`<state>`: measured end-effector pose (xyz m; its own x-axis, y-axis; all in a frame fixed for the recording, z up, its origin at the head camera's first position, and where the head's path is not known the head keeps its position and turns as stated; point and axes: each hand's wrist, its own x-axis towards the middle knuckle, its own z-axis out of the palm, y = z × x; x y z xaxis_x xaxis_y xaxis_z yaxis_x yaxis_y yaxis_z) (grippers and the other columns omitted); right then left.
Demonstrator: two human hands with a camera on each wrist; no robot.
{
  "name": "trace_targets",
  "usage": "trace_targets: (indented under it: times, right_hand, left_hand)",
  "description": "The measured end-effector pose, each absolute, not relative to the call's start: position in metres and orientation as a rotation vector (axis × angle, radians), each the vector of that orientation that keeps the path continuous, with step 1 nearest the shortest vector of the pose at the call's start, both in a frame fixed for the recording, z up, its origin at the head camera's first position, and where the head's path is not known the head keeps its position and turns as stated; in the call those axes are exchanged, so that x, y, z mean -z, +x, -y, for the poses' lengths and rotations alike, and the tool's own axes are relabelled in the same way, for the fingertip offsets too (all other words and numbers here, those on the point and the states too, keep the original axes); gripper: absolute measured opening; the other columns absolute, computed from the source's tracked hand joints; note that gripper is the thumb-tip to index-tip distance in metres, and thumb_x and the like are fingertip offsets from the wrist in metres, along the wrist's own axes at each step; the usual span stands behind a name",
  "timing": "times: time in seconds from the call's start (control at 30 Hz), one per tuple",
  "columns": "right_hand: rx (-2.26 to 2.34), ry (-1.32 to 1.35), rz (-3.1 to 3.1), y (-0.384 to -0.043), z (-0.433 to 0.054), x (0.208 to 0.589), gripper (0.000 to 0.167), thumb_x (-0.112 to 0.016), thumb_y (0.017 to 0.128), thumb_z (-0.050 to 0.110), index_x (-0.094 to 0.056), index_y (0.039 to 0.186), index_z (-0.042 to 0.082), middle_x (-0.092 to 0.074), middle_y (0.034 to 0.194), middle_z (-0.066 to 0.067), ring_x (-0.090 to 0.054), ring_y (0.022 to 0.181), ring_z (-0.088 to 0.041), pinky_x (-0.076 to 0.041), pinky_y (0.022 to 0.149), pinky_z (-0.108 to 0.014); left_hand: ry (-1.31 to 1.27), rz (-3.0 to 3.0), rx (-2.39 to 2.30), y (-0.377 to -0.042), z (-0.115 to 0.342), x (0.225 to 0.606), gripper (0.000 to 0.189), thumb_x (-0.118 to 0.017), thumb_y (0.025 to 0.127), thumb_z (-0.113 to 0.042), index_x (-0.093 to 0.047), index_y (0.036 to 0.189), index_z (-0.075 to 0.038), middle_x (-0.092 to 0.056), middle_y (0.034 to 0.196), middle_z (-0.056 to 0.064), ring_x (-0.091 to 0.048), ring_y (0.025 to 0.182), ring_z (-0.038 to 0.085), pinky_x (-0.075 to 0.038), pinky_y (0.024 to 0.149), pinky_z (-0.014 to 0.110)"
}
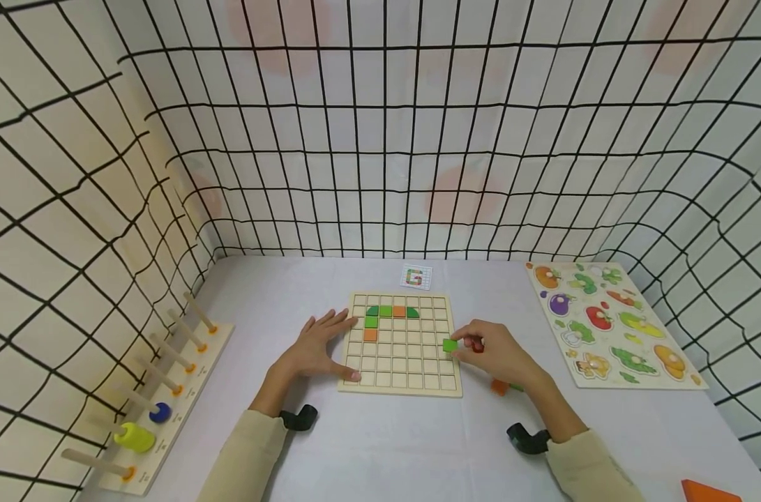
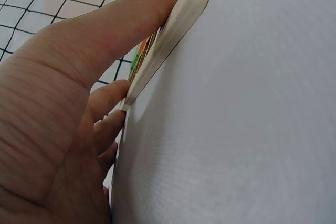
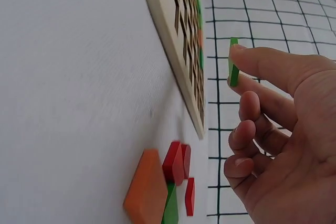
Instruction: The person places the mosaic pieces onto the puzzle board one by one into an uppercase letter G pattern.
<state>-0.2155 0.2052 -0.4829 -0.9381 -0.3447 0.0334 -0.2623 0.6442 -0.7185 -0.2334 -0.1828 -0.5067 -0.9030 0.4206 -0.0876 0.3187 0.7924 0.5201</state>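
Observation:
A wooden grid board (image 1: 405,388) lies on the table, bearing square green and orange tiles and dark green rounded ones along its top row and down the left. My left hand (image 1: 314,347) rests spread along the board's left edge, thumb at the lower corner. Between thumb and index finger, my right hand (image 1: 502,352) pinches a green square tile (image 1: 449,345) over the board's right edge. The right wrist view shows that tile (image 3: 234,64) raised above the table, other fingers curled. Loose pieces lie below this hand: an orange block (image 3: 147,187), red pieces (image 3: 173,163) and a green one (image 3: 170,205).
Behind the board lies a small card (image 1: 416,277) with a coloured G-shaped pattern. A vegetable picture board (image 1: 581,376) is at the right, a peg board (image 1: 119,481) with rings at the left. An orange piece (image 1: 709,492) sits at the front right. Black mesh surrounds the table.

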Motion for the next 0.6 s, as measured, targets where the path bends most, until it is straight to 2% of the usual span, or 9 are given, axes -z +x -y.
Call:
trace_targets:
  times: [0.17,0.6]
  right_hand:
    - [1.183,-0.544,-2.766,-0.219,-0.191,0.482,0.025,-0.086,0.085,0.026,-0.078,0.107,0.019,-0.056,0.082,0.005,-0.049,0.077,-0.016,-0.038,0.064,-0.025]
    - [1.231,-0.613,-2.686,-0.226,-0.152,0.485,0.022,-0.085,0.085,0.022,-0.079,0.105,0.017,-0.059,0.080,0.004,-0.049,0.073,-0.013,-0.039,0.063,-0.022]
  left_hand:
    - [0.579,-2.783,-0.747,-0.234,0.183,0.507,0.115,-0.090,0.065,-0.062,-0.039,0.161,-0.024,-0.025,0.172,0.002,-0.012,0.162,0.031,-0.003,0.128,0.062]
    - [0.564,-2.784,-0.734,-0.234,0.182,0.507,0.116,-0.089,0.064,-0.064,-0.038,0.161,-0.025,-0.024,0.172,0.001,-0.012,0.162,0.030,-0.003,0.129,0.061]
